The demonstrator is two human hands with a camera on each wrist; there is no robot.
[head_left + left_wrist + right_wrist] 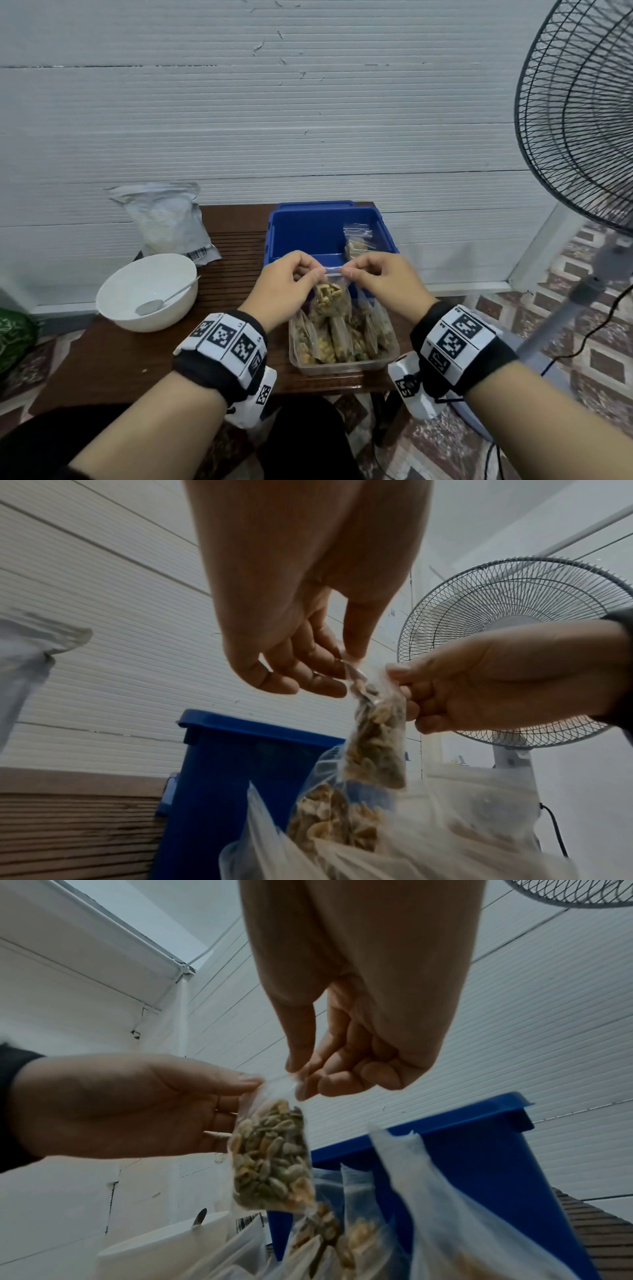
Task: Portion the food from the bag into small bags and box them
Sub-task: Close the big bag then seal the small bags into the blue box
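- Head view: the left hand (286, 286) and the right hand (383, 282) each pinch an end of the top strip of a small clear plastic bag of seeds and nuts (330, 299), holding it in the air above a clear plastic container (342, 368) packed with upright filled small bags. Behind it stands a blue plastic box (308, 233) with one filled small bag (358, 241) leaning against its right wall. On the dark wooden tabletop (113, 359), to the left, sit a white bowl (147, 291) holding a spoon (164, 301) and, behind it, a grey food pouch (164, 221). A standing fan (579, 120) is at the right.
- Left wrist view: the left hand (291, 631) curls its fingers (329, 688), thumb and forefinger closed on the bag's (375, 745) top corner; the right hand (479, 685) grips the opposite corner. The bag hangs over other filled bags, the blue box (232, 777) behind.
- Right wrist view: the right hand (359, 1042) pinches the bag's (270, 1158) clear top edge with thumb and curled fingers (339, 1083); the left hand (130, 1104) holds the other side. Pale and green seeds fill it.
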